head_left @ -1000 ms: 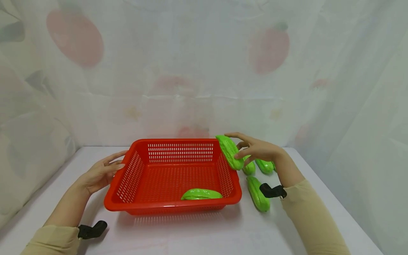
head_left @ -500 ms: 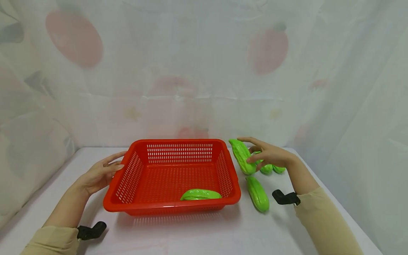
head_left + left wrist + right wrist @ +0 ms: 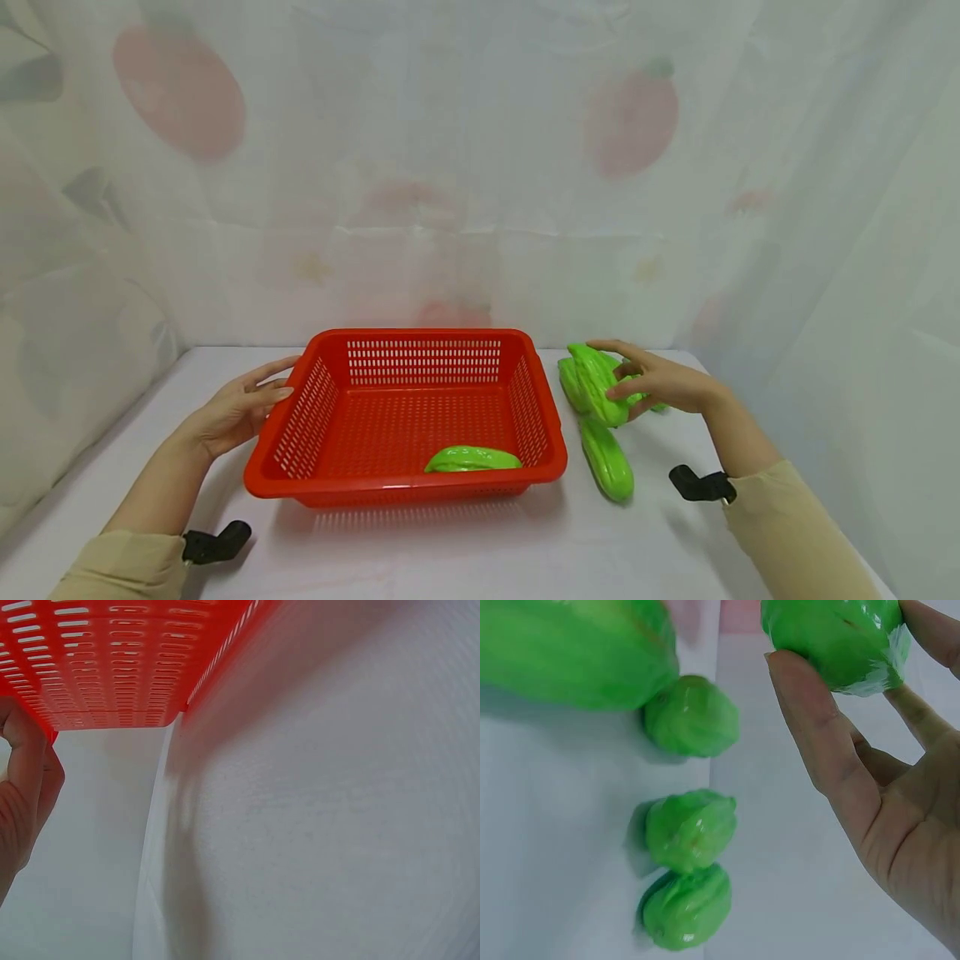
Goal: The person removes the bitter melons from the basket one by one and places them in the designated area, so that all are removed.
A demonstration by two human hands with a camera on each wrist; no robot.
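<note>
My right hand [image 3: 660,382] holds a ribbed green bitter melon [image 3: 595,379] between thumb and fingers, to the right of the red basket. The right wrist view shows the end of this held melon [image 3: 840,645] at the fingertips. On the left, my left hand [image 3: 236,410] grips the rim of the red perforated plastic basket [image 3: 405,481], thumb at the edge and fingers outside. One bitter melon [image 3: 472,457] lies inside near the basket's front right corner. The left wrist view has the curled fingers [image 3: 28,761] against the basket's outer wall [image 3: 112,667].
Right of the basket, one bitter melon [image 3: 607,462] lies on the white table [image 3: 480,554], another [image 3: 568,385] behind it. Several melons line up in the right wrist view, including one [image 3: 690,829] mid-row. A printed curtain [image 3: 480,167] stands behind the table.
My right hand has carried its bitter melon from over the basket's right rim rightward and down, toward the melons on the table. The left hand and basket have stayed in place.
</note>
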